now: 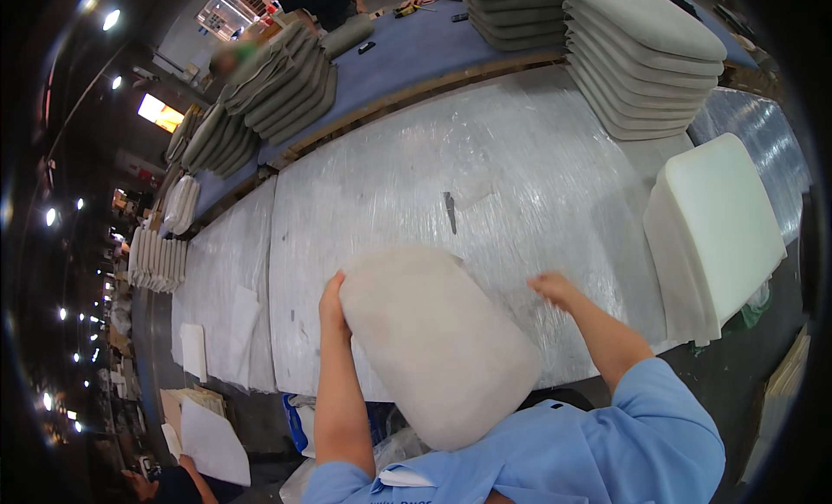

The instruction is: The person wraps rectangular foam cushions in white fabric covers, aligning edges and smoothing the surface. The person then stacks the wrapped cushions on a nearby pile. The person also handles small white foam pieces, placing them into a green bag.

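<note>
Seemingly mid-handling, the left hand (333, 305) holds the beige cushion (438, 348); whether the right hand (555, 290) grips anything is unclear. Steadier control calls for both.

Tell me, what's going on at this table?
A person in a blue shirt has a big pale cushion at the near edge of a plastic-covered table. The left grip holds its left edge; the right grip, a bit blurred, is off to the right, clear of the cushion. A tall grey stack and a white pile stand to the right. Beyond, someone else is at a blue table.
</note>
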A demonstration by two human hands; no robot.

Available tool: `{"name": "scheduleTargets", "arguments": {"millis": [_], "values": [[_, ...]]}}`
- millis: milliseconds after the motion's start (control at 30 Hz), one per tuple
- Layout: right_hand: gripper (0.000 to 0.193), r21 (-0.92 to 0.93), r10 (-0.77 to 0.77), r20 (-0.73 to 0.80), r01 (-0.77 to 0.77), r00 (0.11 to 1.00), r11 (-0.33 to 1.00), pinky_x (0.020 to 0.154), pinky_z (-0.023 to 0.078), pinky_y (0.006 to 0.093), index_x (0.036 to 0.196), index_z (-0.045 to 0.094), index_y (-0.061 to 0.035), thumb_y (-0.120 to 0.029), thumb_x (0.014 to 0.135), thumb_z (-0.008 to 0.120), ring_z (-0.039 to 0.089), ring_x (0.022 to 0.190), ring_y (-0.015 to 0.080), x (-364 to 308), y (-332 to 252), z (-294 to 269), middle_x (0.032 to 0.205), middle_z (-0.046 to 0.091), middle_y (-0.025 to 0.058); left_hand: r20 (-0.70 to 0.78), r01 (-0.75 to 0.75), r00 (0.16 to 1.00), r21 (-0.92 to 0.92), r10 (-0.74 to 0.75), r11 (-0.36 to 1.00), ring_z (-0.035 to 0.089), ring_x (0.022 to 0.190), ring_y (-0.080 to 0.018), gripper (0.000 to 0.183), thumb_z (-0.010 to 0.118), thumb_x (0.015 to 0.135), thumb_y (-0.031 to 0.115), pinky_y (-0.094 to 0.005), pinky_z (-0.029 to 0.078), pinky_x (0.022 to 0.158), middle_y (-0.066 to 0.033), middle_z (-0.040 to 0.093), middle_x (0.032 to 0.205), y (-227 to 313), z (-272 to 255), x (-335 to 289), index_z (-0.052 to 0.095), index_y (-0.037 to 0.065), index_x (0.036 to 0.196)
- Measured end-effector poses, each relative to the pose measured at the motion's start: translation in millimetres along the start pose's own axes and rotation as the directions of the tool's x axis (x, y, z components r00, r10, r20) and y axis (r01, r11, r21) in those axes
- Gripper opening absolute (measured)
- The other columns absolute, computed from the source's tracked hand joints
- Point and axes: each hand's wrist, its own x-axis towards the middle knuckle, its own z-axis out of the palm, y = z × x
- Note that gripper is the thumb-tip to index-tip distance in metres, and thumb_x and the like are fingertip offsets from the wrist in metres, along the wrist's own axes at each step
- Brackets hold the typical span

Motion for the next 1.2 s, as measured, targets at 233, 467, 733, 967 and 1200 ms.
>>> {"name": "scheduleTargets", "arguments": {"millis": [233,467,733,967,1200], "values": [[0.06,0.095,0.191,0.405,-0.249,0.894,0.964,0.089,0.054,0.0448,0.142,0.059,-0.0114,-0.049,0.096,0.069,0.065,0.111,0.0217,-63,60,18,0.128,0.067,0.0106,-0.5,0.028,0.861,0.236,0.096,0.971,0.058,0.124,-0.0354,0.083,0.066,0.1,0.038,-0.0461,0.052,0.101,-0.0248,0.045,0.149,-88,-86,-107,0.02,0.001,0.159],[0.056,0.08,-0.173,0.212,0.159,0.962,0.984,0.092,0.053,0.0391,0.141,0.062,-0.0103,-0.044,0.097,0.067,0.061,0.117,0.0216,-66,7,-8,0.132,0.067,0.0125,-0.382,0.023,0.923,-0.052,-0.041,0.998,0.059,0.124,-0.0353,0.075,0.068,0.096,0.016,-0.0495,0.053,0.101,-0.0221,0.051,0.145,-182,-50,-227,0.026,0.004,0.156],[0.053,-0.211,-0.357,0.226,0.404,0.906,0.89,0.067,0.054,0.0317,0.138,0.063,-0.0096,-0.046,0.1,0.058,0.064,0.083,0.0171,-223,-95,-63,0.108,0.07,0.011,0.007,0.306,0.945,-0.381,-0.328,0.873,0.07,0.108,-0.0359,0.05,0.054,0.1,0.031,-0.0482,0.057,0.094,-0.0233,0.068,0.125,-167,-80,-238,0.053,-0.004,0.137],[0.046,-0.393,-0.502,-0.105,0.428,0.858,0.814,0.081,0.053,0.0388,0.133,0.063,-0.0059,-0.041,0.107,0.048,0.064,0.088,0.0225,-271,-49,-90,0.104,0.068,0.0118,-0.115,0.123,0.982,-0.211,-0.149,0.97,0.058,0.116,-0.0193,0.045,0.061,0.101,0.025,-0.0309,0.044,0.102,-0.0107,0.065,0.131,-118,-10,-252,0.056,0.005,0.141],[0.051,-0.182,-0.679,-0.464,0.689,0.569,0.702,0.095,0.047,0.0365,0.112,0.071,0.001,-0.037,0.111,0.037,0.064,0.097,0.0238,-211,11,-82,0.104,0.071,0.0118,-0.085,-0.299,0.923,0.458,0.376,0.837,0.065,0.105,-0.0208,0.045,0.045,0.108,0.028,-0.0306,0.045,0.096,-0.0144,0.075,0.107,-149,37,-188,0.075,-0.004,0.108]]}}
